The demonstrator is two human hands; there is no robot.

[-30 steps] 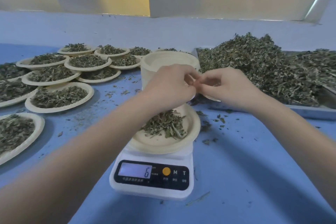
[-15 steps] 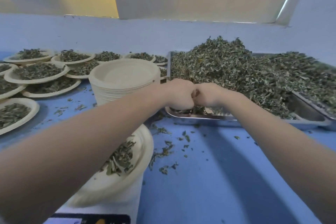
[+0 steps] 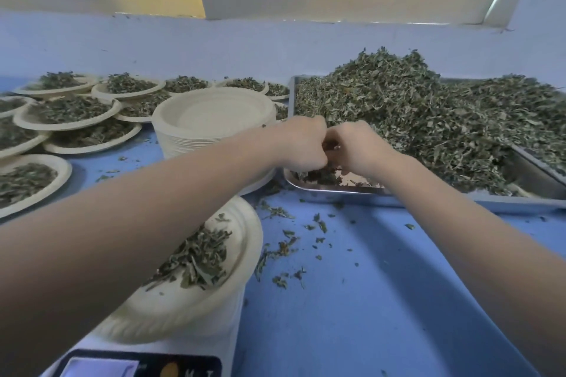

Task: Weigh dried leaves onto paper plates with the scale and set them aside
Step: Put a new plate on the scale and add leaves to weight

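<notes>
A white scale [image 3: 223,337] stands at the near edge with a paper plate [image 3: 245,223] on it. That plate carries a small heap of dried leaves [image 3: 199,257]; my left forearm crosses over it. A metal tray [image 3: 352,190] heaped with dried leaves [image 3: 428,119] lies at the right. My left hand [image 3: 301,144] and my right hand [image 3: 356,147] meet knuckle to knuckle over the tray's near left corner, fingers curled down into the leaves there. What the fingers hold is hidden.
A stack of empty paper plates [image 3: 214,119] stands beside the tray. Several filled plates [image 3: 67,110] cover the table's left side. Loose leaf bits [image 3: 284,251] lie scattered on the blue tabletop [image 3: 367,300] between scale and tray.
Both hands went from above the scale's plate forward to the tray corner and now dig into the leaves. The view swung right, pushing the scale to the lower left.
</notes>
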